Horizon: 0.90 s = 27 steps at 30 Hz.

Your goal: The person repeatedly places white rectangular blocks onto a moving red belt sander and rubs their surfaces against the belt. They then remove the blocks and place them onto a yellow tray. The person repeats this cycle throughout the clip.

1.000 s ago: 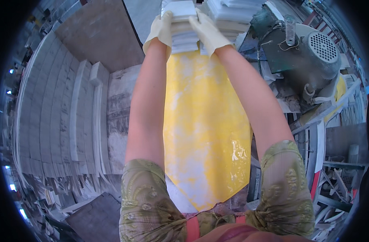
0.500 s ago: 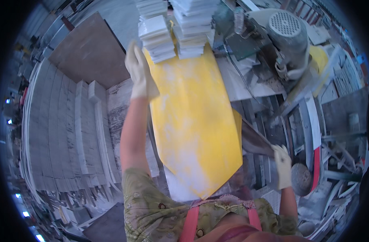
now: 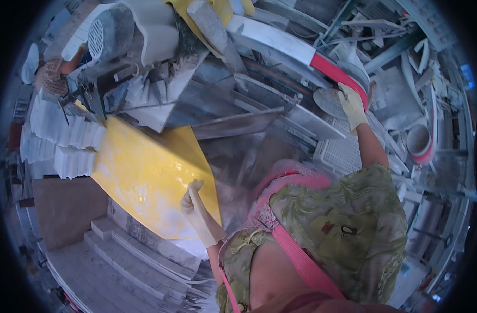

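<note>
My left hand [image 3: 192, 202], in a pale cream glove, is closed with the fingers curled in. It hovers over the near end of a yellow sheet [image 3: 139, 172] dusted white, and nothing shows in it. My right hand [image 3: 352, 106], gloved alike, is stretched out to the far right. Its fingers lie apart beside a red-and-white curved band [image 3: 322, 66] and a round grey disc [image 3: 329, 101]; whether they touch either is unclear. At the sheet's far left end stand stacks of white tiles [image 3: 74, 160].
A dusty motor [image 3: 111, 32] stands at upper left, with a person [image 3: 53, 75] behind it. Long grey slabs [image 3: 129, 258] are stacked at lower left by a brown board [image 3: 66, 211]. A white perforated crate [image 3: 340, 151] and a bucket [image 3: 419, 139] stand at right.
My view has swung to the right, so the yellow sheet and tiles now lie at left. My left hand has drawn back from the tiles to the sheet's near end, its fingers curling.
</note>
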Each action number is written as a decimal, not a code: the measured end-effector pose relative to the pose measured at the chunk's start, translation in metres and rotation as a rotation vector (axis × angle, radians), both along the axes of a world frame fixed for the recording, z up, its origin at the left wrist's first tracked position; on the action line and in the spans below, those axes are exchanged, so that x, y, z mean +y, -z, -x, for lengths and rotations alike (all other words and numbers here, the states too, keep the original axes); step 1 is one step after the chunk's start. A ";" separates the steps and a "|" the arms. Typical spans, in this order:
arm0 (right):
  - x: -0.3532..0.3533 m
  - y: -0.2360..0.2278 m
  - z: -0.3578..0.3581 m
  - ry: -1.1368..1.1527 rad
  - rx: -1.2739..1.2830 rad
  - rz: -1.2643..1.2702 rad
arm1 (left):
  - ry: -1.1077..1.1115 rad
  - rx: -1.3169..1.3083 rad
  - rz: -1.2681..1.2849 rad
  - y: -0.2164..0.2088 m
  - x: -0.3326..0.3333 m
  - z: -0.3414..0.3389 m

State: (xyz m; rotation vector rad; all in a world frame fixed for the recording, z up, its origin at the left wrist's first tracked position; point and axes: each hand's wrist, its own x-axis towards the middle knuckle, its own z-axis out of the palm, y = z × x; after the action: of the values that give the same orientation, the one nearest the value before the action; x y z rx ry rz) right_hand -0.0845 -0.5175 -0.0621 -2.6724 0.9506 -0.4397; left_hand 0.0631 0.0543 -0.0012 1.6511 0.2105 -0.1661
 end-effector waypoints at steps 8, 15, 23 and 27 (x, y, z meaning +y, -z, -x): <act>-0.070 -0.020 -0.112 -0.567 0.093 0.237 | 0.064 -0.470 -0.879 0.057 -0.053 -0.028; -0.067 -0.011 -0.173 -0.623 0.171 0.353 | -0.103 -0.628 -1.134 0.082 -0.073 -0.025; -0.083 0.003 -0.186 -0.661 0.100 0.231 | -0.141 -0.583 -1.146 0.080 -0.080 -0.025; -0.078 -0.008 -0.214 -0.760 0.120 0.538 | -0.172 -0.589 -1.116 0.084 -0.079 -0.024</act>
State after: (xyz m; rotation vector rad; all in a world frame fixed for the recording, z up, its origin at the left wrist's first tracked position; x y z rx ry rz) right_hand 0.1294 -0.5950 -0.0545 -3.2724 -0.2543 -0.3897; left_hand 0.0870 -0.0243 -0.0855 2.6746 -0.0336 0.6880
